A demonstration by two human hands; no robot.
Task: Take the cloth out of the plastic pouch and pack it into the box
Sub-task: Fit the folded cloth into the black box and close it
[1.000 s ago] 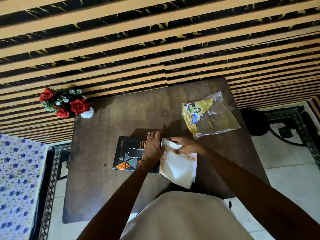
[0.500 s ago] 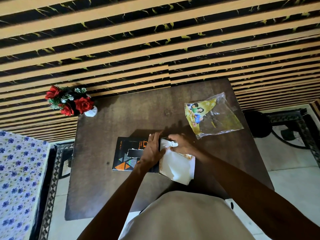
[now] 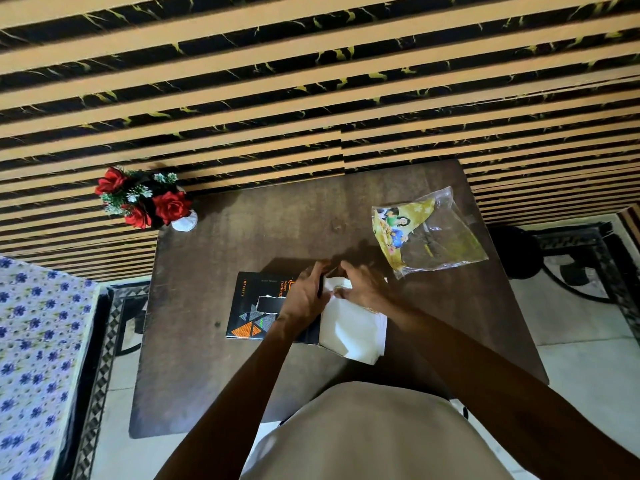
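A folded white cloth (image 3: 353, 327) with a gold-trimmed edge lies at the open right end of a flat black box (image 3: 256, 303) with orange triangles, on the dark wooden table (image 3: 214, 368). My left hand (image 3: 304, 296) presses on the box's right end, fingers at its open edge. My right hand (image 3: 360, 289) pinches the cloth's far corner beside the left hand. How far the cloth sits inside the box is hidden by my hands. The clear plastic pouch (image 3: 429, 233), with a yellow printed card inside, lies at the table's far right.
A white vase of red roses (image 3: 145, 199) stands at the table's far left corner. A striped black and tan wall runs behind the table. A blue-flowered cloth surface (image 3: 34, 358) lies to the left, and a dark round object (image 3: 516, 254) sits on the floor to the right.
My right hand has gathered the cloth's far corner towards the box opening, bunching the gold-trimmed edge. The cloth has shifted slightly left. My left hand stays on the box.
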